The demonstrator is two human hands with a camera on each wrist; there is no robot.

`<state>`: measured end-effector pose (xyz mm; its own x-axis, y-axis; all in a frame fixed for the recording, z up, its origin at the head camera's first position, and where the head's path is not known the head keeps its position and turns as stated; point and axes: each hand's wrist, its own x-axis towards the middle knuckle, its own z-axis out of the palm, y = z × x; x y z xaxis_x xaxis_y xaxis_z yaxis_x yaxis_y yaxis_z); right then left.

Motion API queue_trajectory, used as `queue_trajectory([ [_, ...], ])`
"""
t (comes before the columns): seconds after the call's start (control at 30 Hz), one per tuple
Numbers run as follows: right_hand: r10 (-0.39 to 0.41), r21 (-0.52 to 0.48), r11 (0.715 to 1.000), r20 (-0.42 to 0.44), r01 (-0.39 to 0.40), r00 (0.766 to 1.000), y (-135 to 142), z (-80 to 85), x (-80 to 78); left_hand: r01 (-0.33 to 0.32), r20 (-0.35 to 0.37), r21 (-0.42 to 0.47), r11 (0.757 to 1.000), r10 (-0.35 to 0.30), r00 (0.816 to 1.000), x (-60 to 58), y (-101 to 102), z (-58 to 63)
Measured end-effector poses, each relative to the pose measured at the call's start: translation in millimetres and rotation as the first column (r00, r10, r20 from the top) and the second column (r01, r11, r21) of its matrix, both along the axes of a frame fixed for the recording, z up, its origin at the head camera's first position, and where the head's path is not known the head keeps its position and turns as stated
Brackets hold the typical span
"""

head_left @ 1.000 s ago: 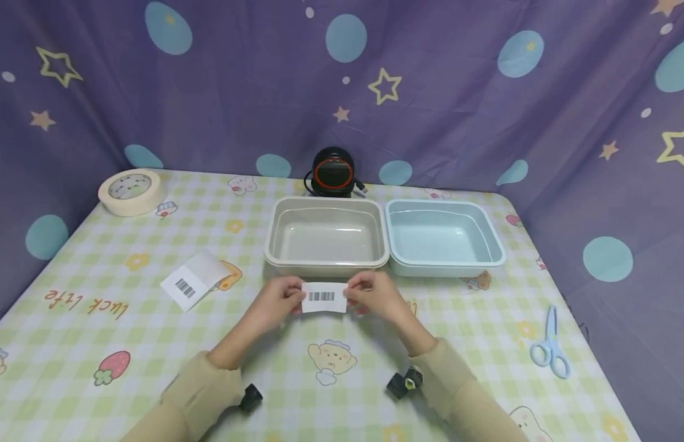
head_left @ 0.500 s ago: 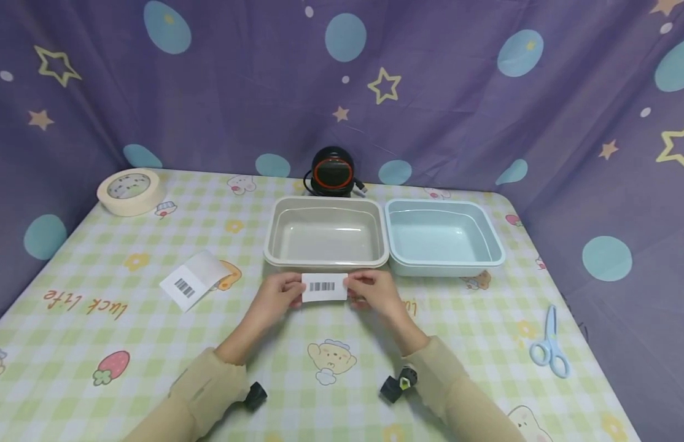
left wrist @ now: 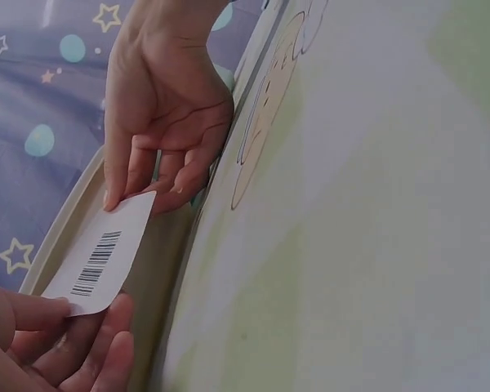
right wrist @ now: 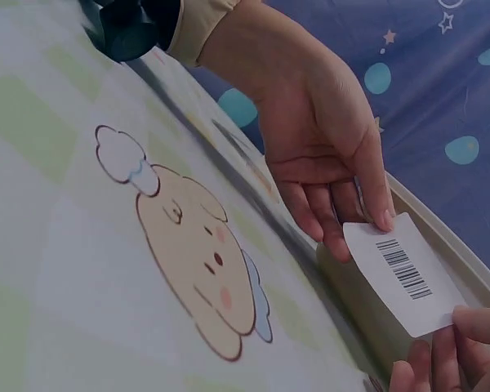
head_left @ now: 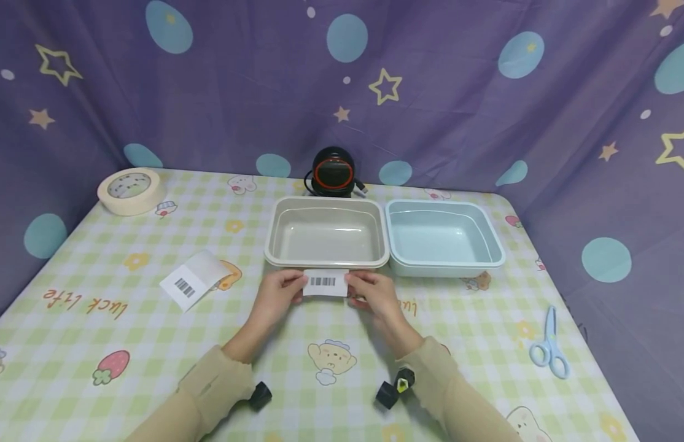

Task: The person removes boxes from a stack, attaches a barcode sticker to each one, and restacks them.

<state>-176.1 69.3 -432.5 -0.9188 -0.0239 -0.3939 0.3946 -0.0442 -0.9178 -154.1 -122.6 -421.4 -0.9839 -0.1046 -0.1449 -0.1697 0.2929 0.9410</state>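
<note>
A small white barcode label [head_left: 326, 283] is stretched between both hands, right at the front wall of the grey-beige basin [head_left: 326, 265]. My left hand [head_left: 277, 295] pinches its left end between thumb and fingers. At the other end, my right hand [head_left: 376, 296] pinches it the same way. The barcode faces up toward me, and the wrist views show the label [left wrist: 102, 255] slightly bowed beside the basin wall. Off to the left on the cloth lies a second barcode label [head_left: 186, 285], attached to a partly curled blank piece of paper.
A light blue basin [head_left: 447, 268] stands right of the grey-beige one. Behind them sits a round black device [head_left: 333, 172] with a cable. A roll of masking tape [head_left: 148, 199] lies at the back left, and light blue scissors [head_left: 551, 344] lie on the right.
Both hands have moved the barcode label slightly forward, toward the grey-beige basin, so it now overlaps the basin's front wall in the head view. The grips stay the same.
</note>
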Motion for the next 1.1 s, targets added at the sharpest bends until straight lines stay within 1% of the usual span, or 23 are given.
queue_trajectory([
  [0.17, -0.027, -0.040, 0.999, 0.017, 0.027, 1.000, -2, -0.6, -0.7, -0.023, 0.009, 0.033, 0.999, 0.023, 1.000, -1.0, 1, -0.7],
  [0.47, -0.105, -0.096, 0.990, 0.032, 0.108, 0.994, -8, 0.0, 0.8, -0.072, 0.009, 0.098, 0.993, 0.071, 0.997, -2.0, 5, -1.9],
  [0.73, -0.151, -0.112, 0.981, 0.045, 0.155, 0.988, -11, -2.8, -0.4, -0.084, 0.018, 0.105, 0.991, 0.082, 0.996, -4.3, 7, -4.1],
  [0.9, -0.160, -0.111, 0.980, 0.059, 0.165, 0.985, -12, -1.8, -0.9, -0.093, 0.032, 0.102, 0.990, 0.090, 0.995, -6.2, 8, -5.1],
  [1.1, -0.142, -0.116, 0.982, 0.064, 0.149, 0.988, -10, -1.7, -2.2, -0.104, 0.052, 0.106, 0.989, 0.098, 0.994, -8.2, 10, -4.6],
])
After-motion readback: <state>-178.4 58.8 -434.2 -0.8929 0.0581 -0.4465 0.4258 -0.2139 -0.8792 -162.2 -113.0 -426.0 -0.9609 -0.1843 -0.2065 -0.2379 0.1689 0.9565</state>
